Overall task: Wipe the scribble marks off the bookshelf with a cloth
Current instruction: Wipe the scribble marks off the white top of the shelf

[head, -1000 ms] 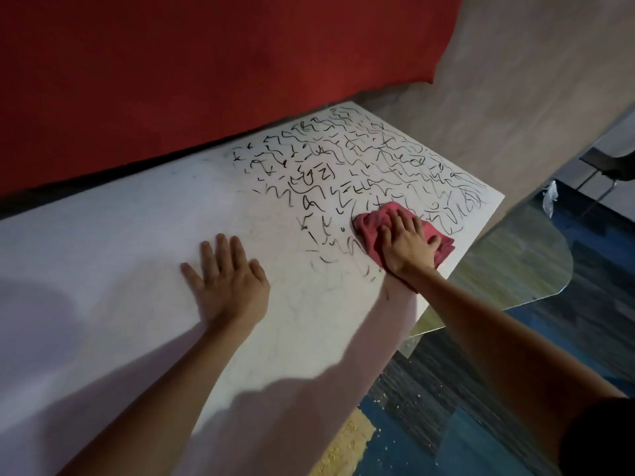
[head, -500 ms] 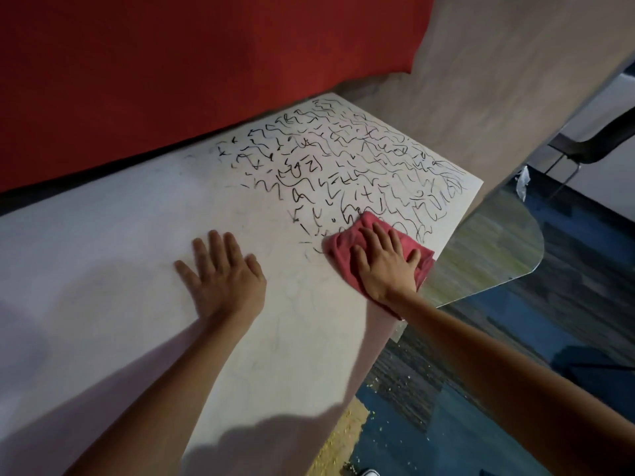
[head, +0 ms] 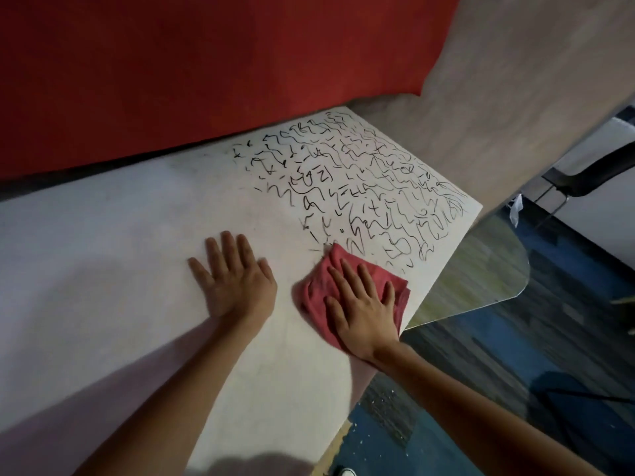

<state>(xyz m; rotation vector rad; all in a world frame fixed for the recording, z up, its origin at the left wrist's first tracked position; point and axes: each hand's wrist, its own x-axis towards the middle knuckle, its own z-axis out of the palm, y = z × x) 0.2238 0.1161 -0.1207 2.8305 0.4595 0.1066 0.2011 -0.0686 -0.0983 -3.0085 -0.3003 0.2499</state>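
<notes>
The white top of the bookshelf (head: 120, 242) fills the lower left of the head view. Black scribble marks (head: 360, 180) cover its far right part, up to the corner. A pink-red cloth (head: 319, 286) lies crumpled on the shelf just below the marks, near the right edge. My right hand (head: 364, 310) presses flat on the cloth with its fingers spread and straight. My left hand (head: 237, 276) rests flat on the bare white surface just left of the cloth, fingers straight.
A red panel (head: 206, 63) rises behind the shelf and a beige wall (head: 515, 97) stands at the right. A clear glass pane (head: 481, 276) juts out past the shelf's right edge. Blue-grey carpet (head: 498, 407) lies below, and a dark chair arm (head: 591, 176) shows at far right.
My right hand has dragged the cloth down and left, away from the scribbles toward my left hand. Faint marks near the shelf's front edge have gone. My left hand stays put.
</notes>
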